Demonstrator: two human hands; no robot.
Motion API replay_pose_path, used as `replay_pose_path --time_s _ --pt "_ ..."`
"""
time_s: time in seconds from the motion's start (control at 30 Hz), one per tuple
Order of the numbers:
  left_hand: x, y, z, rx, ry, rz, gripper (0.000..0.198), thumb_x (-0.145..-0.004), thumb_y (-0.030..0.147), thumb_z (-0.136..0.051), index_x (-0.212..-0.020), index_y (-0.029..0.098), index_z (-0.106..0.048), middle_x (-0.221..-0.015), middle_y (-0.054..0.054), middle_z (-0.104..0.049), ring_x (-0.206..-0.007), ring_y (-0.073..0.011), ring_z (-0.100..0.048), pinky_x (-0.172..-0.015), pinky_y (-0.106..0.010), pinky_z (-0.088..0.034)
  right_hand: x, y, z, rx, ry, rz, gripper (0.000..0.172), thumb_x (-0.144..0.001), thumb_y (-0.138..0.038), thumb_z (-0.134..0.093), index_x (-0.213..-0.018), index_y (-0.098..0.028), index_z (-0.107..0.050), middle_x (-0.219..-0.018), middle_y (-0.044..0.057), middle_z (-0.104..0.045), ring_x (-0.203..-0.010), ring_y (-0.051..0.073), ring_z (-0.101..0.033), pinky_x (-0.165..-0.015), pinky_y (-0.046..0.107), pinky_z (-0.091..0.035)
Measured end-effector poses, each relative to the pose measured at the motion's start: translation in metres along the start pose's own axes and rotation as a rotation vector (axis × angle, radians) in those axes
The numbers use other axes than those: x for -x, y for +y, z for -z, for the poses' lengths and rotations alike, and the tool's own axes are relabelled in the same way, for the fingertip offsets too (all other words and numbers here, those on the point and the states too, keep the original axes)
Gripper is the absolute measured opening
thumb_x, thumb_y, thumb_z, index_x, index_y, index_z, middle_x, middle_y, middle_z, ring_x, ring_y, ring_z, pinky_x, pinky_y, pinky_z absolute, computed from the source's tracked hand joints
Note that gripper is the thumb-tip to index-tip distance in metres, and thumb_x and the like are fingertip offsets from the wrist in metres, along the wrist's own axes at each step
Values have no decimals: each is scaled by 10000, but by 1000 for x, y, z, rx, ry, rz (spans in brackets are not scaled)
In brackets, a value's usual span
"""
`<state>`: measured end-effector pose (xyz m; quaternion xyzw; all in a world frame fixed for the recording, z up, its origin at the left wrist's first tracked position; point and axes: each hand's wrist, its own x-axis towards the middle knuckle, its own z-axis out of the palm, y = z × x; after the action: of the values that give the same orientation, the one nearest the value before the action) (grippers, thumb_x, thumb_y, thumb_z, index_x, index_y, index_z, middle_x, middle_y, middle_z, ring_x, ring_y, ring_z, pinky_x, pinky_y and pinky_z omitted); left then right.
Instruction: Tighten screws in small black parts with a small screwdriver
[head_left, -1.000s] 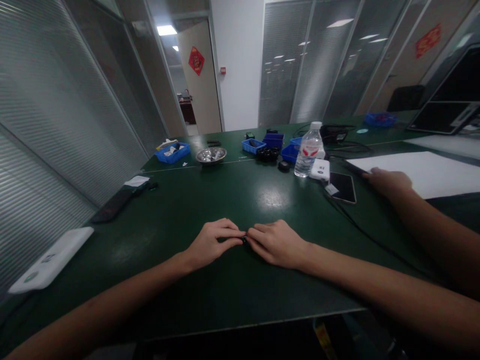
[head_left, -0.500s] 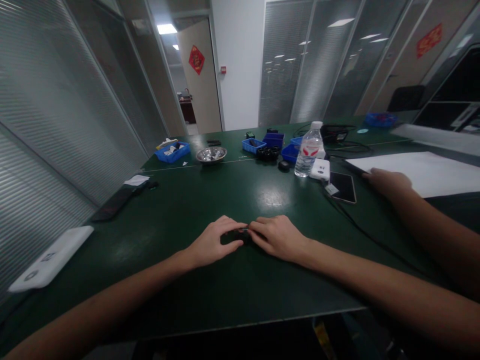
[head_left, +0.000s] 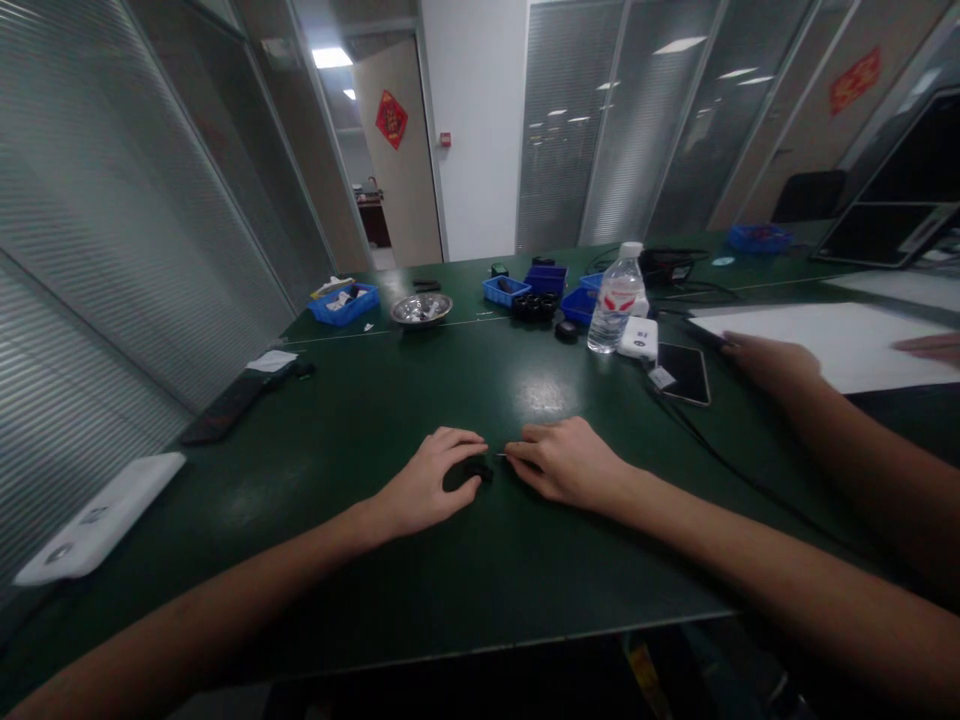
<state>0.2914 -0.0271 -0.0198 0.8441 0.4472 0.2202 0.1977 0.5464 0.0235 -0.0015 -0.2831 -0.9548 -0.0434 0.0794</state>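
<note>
We see the left hand point(head_left: 431, 485) curved wide on the near side of the table point(head_left: 360, 400), thumb and fingers apart, with a small black part point(head_left: 478, 470) lying in the gap between them; whether the thumb touches it, we cannot tell. Just to the right, the right hand point(head_left: 566, 460) is pinched narrow, and we make out a thin pale piece point(head_left: 501, 455) poking from its fingertips toward the black part.

Beyond the left hand and off to its left, we find a blue basket point(head_left: 337, 316) holding white and dark bits. Straight beyond that hand sits a metal bowl point(head_left: 422, 325) with small pale pieces inside. Beyond the gap between both hands stands a small light-blue basket point(head_left: 501, 299) with something dark in it. Past the right hand we see a dark blue bin point(head_left: 577, 308), contents unclear to us, and a clear bottle point(head_left: 615, 310), capped and holding clear liquid. Far beyond, to that hand's right, another blue basket point(head_left: 757, 246) holds reddish items
</note>
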Motion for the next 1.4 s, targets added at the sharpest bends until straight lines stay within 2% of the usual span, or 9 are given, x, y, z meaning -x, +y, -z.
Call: replay_pose_path --time_s 0.3,0.43,0.5,0.57,0.8,1.0,1.13,1.27,1.4 --pt "2 3 0 -127 -21 -18 502 -954 371 -593 -1445 288 -527 -1518 -64 -497 -1381 -291 -419 -1128 -517 -358 0 2 -5 -50 15 -19 288 -1005 -331 -470 -1053 -219 -731 -824 30 -646 -608 103 -479 -551 275 -178" --pt "4 6 3 -92 18 -4 271 -919 346 -647 -1171 254 -678 -1419 -57 -569 -1324 -278 -467 -1082 -478 -395 0 1 -4 -64 22 -25 292 -1011 -338 -461 -1015 -215 -725 -801 21 -630 -594 100 -455 -550 272 -185" --pt "6 8 5 -83 31 -20 148 -903 325 -667 -1015 232 -695 -1352 -55 -602 -1275 -269 -496 -1033 -453 -419 0 1 -4 -70 22 -26 286 -1010 -337 -465 -1015 -214 -723 -798 21 -627 -592 98 -450 -551 272 -187" --pt "7 10 5 -83 31 -45 116 -885 310 -688 -963 225 -685 -1295 -55 -624 -1233 -264 -517 -999 -443 -424 0 1 -4 -73 22 -28 283 -1010 -335 -466 -1019 -213 -721 -800 22 -628 -590 96 -447 -551 273 -186" --pt "5 13 6 -75 30 -40 204 -844 325 -734 -1008 224 -667 -1255 -61 -630 -1191 -264 -530 -969 -429 -420 -1 1 -6 -67 14 -48 291 -1023 -349 -453 -1027 -225 -717 -802 15 -633 -577 96 -448 -543 279 -173" --pt "0 9 1 -44 82 -15 121 -900 321 -697 -972 226 -675 -1229 -38 -657 -1179 -236 -554 -1019 -430 -393 -2 0 -6 -69 15 -50 292 -1024 -342 -453 -1050 -225 -719 -805 16 -638 -576 95 -444 -544 277 -169" --pt "-3 9 0 -24 32 -16 141 -931 322 -658 -1036 229 -676 -1177 -42 -695 -1125 -235 -593 -1013 -438 -415 -2 1 -6 -81 17 -49 303 -1029 -340 -443 -1026 -216 -720 -794 14 -633 -574 95 -439 -542 272 -174" --pt "-1 -5 11 -73 -31 38 206 -957 342 -604 -1114 233 -679 -1125 -58 -697 -1039 -231 -624 -927 -399 -479 -2 2 -6 -90 10 -48 322 -1033 -354 -436 -1052 -208 -723 -805 20 -637 -580 96 -450 -537 269 -182" --pt "12 -46 43 -76 1 225 272 -955 424 -578 -1127 241 -686 -1142 -53 -702 -992 -229 -657 -850 -357 -514 -2 3 -5 -102 1 -45 341 -1041 -361 -419 -1084 -212 -722 -809 19 -643 -581 96 -463 -533 259 -198"
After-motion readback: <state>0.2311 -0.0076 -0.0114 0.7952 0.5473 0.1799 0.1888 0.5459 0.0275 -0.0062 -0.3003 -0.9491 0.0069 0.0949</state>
